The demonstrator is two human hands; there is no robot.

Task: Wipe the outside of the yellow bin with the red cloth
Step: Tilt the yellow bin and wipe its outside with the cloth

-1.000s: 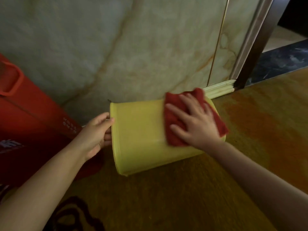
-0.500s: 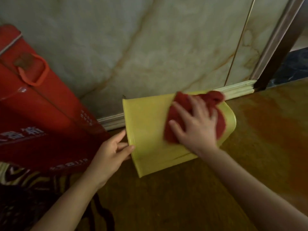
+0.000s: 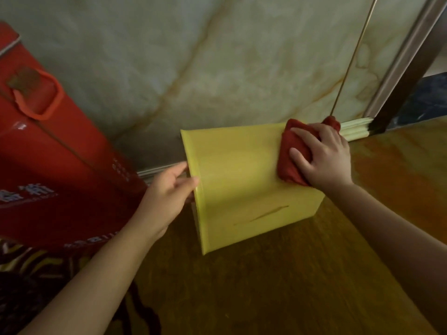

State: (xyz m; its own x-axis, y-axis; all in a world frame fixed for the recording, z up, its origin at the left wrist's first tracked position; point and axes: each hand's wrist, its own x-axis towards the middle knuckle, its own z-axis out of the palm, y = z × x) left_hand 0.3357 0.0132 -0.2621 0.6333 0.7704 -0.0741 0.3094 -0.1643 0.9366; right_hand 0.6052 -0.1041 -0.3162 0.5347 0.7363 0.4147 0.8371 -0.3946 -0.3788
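Observation:
The yellow bin lies on its side on the floor, its rim pointing left and its base to the right. My left hand grips the rim at the bin's left edge, thumb on the outside. My right hand presses a bunched red cloth against the bin's upper right side, near the base. Most of the cloth is hidden under my fingers. A thin dark streak marks the bin's lower side.
A large red box with an orange handle leans at the left, close to my left arm. A marble wall with a skirting board rises right behind the bin. A dark door frame stands at the right. The floor is glossy brown.
The bin has turned so a flatter side faces up. My right hand has slid the cloth toward the bin's base end. My left hand stays at the rim.

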